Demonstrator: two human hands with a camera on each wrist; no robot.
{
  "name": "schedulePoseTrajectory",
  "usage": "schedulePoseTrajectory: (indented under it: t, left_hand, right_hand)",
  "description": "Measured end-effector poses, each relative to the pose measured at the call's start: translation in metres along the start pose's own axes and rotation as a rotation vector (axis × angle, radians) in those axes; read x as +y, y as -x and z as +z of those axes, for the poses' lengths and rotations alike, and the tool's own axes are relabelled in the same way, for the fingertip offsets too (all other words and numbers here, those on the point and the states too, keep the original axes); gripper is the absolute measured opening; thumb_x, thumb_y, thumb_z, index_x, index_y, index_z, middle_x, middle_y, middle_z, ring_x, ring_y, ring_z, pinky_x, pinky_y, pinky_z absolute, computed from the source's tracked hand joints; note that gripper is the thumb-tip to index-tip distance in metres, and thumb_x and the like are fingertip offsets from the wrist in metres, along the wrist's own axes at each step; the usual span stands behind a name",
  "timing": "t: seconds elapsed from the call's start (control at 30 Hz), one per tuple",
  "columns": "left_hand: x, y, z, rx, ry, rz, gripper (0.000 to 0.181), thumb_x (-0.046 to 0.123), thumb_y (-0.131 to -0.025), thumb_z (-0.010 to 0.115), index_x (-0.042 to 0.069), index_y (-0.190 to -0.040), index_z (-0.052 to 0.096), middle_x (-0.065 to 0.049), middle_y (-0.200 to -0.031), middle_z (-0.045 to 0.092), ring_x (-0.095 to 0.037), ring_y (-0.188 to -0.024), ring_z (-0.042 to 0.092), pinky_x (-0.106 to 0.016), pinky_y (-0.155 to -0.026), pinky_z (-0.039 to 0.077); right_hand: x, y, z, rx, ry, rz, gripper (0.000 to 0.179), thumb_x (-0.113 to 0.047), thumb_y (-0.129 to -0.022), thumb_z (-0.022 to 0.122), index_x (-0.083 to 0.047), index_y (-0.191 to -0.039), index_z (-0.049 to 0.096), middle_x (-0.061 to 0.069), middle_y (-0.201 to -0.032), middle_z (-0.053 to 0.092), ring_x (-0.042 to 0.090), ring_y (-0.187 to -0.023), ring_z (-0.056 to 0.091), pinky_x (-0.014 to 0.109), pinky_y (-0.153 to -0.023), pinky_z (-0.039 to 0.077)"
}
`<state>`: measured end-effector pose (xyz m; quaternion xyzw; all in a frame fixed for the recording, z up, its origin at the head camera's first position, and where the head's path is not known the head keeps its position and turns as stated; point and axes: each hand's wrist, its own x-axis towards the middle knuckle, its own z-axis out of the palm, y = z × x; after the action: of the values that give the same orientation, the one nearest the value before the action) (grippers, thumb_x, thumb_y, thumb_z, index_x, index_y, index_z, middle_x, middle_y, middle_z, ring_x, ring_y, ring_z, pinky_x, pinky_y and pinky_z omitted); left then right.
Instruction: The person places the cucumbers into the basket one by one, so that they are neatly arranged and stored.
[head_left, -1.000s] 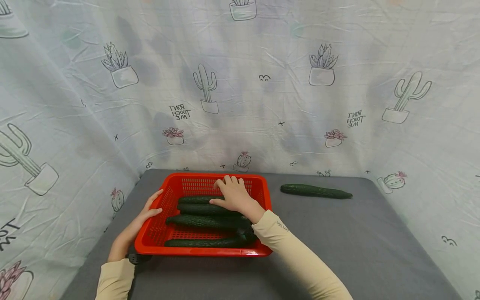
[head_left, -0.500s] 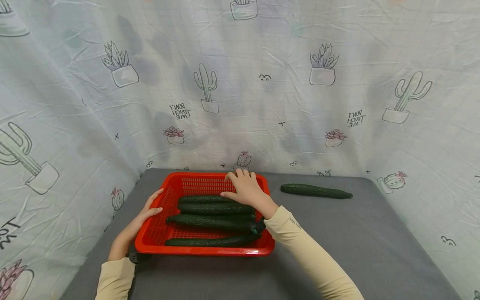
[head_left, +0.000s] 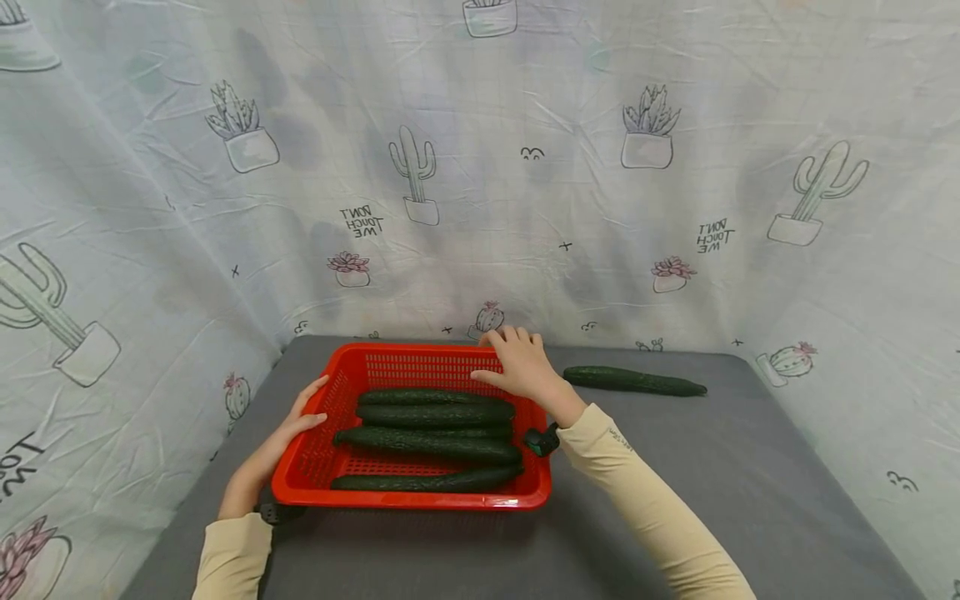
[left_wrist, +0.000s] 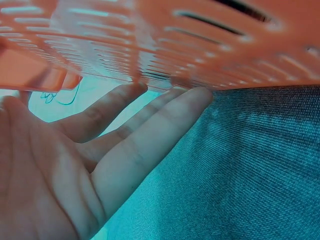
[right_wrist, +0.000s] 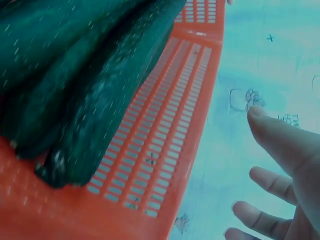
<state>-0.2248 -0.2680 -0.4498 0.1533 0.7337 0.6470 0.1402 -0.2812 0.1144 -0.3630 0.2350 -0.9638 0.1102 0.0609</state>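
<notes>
Several dark green cucumbers (head_left: 435, 415) lie side by side in a red plastic basket (head_left: 405, 500) with slotted walls. At the basket's left side, my left hand (head_left: 281, 437) holds the rim, its thumb over the edge. The left wrist view shows long fingers (left_wrist: 150, 140) against the outside of the slotted wall. Above the back right corner of the basket hovers my right hand (head_left: 521, 367), its fingers loosely spread and holding nothing. In the right wrist view that hand (right_wrist: 290, 185) is apart from the cucumbers (right_wrist: 100, 100) and the rim. One more cucumber (head_left: 633, 381) lies on the table to the right.
A grey cloth-covered table (head_left: 675, 467) bears the basket. A pale curtain (head_left: 525, 208) printed with potted cacti closes off the back and both sides. A small black device (head_left: 542, 439) sits at the right wrist.
My right hand has moved right, from above the cucumbers to the basket's back right corner, uncovering their right ends. The left hand and the cucumbers stay in place.
</notes>
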Motion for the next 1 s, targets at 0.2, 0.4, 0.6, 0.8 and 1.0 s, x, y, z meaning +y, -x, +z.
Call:
schedulePoseTrajectory:
  t: [0.2,0.4,0.6,0.8,1.0]
  left_hand:
    - [-0.002,-0.004,0.001,-0.005,0.032,0.009,0.063,0.021,-0.099,0.036,0.026,-0.149,-0.002,-0.017,-0.15,0.002,-0.017,-0.118,0.044,-0.035,-0.087,0.047]
    - [-0.009,-0.007,-0.002,0.01,0.05,-0.003,0.061,0.018,-0.1,0.034,0.026,-0.149,-0.002,-0.016,-0.149,0.004,-0.019,-0.117,0.046,-0.037,-0.087,0.047]
    - [-0.01,-0.005,-0.003,0.016,0.016,-0.005,0.062,0.02,-0.1,0.034,0.027,-0.149,-0.003,-0.018,-0.149,0.002,-0.022,-0.117,0.044,-0.038,-0.085,0.048]
    - [-0.015,-0.013,-0.004,0.031,0.111,0.145,0.061,0.003,-0.095,0.037,0.024,-0.148,0.014,0.001,-0.135,0.028,-0.004,-0.105,0.052,-0.024,-0.081,0.049]
    - [-0.015,-0.01,-0.004,0.024,0.086,0.078,0.062,0.009,-0.097,0.036,0.025,-0.149,0.007,-0.009,-0.142,0.02,-0.006,-0.108,0.051,-0.03,-0.082,0.049]
  right_hand:
    - [0.022,0.006,0.0,0.035,-0.023,0.023,0.047,-0.051,-0.084,0.061,-0.02,-0.118,0.053,0.006,-0.108,0.048,0.025,-0.096,0.042,0.04,-0.077,0.027]
    - [0.046,0.014,-0.001,0.127,-0.039,0.044,0.041,-0.048,-0.085,0.061,-0.018,-0.112,0.056,0.008,-0.105,0.05,0.027,-0.093,0.043,0.041,-0.076,0.028]
    - [0.069,0.019,0.003,0.196,-0.031,0.052,0.043,-0.047,-0.086,0.06,-0.018,-0.118,0.055,0.009,-0.105,0.05,0.028,-0.093,0.044,0.042,-0.077,0.027]
    - [0.091,0.024,0.012,0.242,-0.02,0.062,0.045,-0.046,-0.086,0.061,-0.017,-0.121,0.054,0.011,-0.107,0.05,0.029,-0.095,0.045,0.044,-0.079,0.028]
    - [0.117,0.031,0.025,0.256,0.003,0.097,0.049,-0.047,-0.086,0.06,-0.017,-0.124,0.052,0.014,-0.106,0.05,0.033,-0.096,0.044,0.045,-0.078,0.029]
